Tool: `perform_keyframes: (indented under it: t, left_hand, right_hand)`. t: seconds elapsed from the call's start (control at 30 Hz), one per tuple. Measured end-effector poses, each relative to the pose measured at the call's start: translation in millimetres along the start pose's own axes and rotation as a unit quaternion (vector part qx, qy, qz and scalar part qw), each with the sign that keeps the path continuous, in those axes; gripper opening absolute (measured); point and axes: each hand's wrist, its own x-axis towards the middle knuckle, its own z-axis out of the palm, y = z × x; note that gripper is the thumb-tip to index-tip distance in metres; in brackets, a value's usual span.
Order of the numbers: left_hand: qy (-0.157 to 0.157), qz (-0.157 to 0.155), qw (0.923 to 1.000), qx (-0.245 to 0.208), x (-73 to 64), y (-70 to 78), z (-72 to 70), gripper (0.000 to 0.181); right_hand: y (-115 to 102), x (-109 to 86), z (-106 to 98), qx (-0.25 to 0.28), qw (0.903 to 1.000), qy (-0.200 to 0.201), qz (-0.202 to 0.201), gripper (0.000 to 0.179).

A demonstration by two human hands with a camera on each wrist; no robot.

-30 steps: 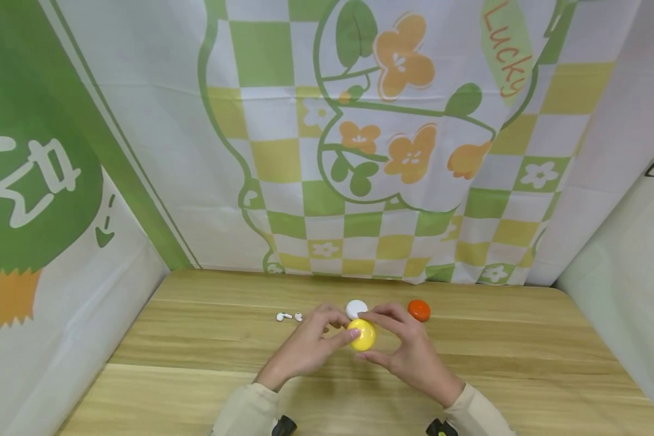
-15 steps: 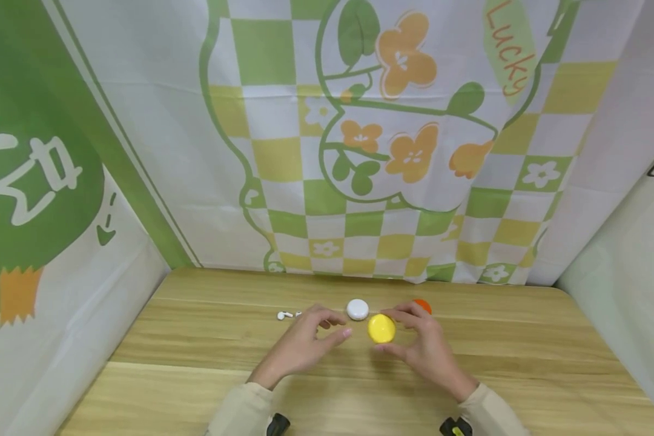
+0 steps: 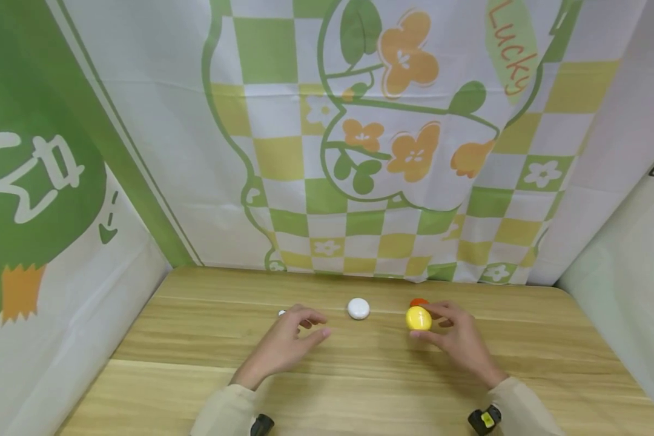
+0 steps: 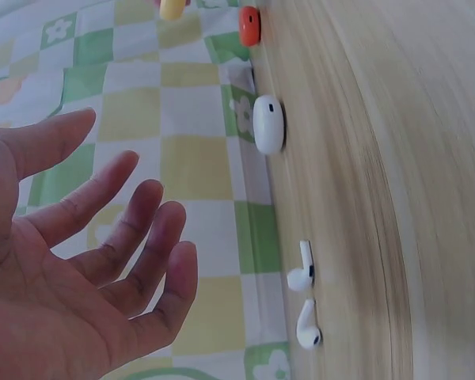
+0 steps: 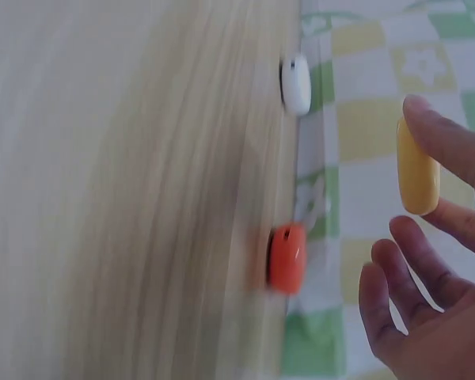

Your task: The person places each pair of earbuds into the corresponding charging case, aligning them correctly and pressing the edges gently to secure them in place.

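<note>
Pinches the yellow disc (image 3: pixel 418 318) in the right hand (image 3: pixel 462 340), now farther right, at the head view's lower right, partly hiding the red disc (image 5: pixel 286 260); holds the left hand (image 3: pixel 284 343) farther left, grip wide.

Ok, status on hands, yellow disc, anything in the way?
Left hand holds nothing. Right hand pinches the yellow disc above the table. Orange disc partly hidden behind it in the head view, possibly in the way.

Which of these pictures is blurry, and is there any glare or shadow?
Right wrist view: red case and table look smeared; head view: a bright glint on the yellow case, faint shadow on the table; left wrist view: earbuds fairly sharp.
</note>
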Motion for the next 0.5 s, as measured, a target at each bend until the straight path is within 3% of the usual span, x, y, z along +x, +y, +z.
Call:
perform_keyframes:
  t: [0.27, 0.5]
  left_hand:
    - [0.008, -0.006, 0.9999, -0.005, -1.8, -3.5, -6.2, 0.028]
    - [0.008, -0.004, 0.9999, -0.005, -3.5, -3.9, -9.5, 0.028]
  right_hand:
    - [37, 7.3, -22, 0.024, 0.9985, -0.006, 0.049, 0.053]
    - [63, 18.4, -32, -0.005, 0.9956, -0.027, 0.089, 0.056]
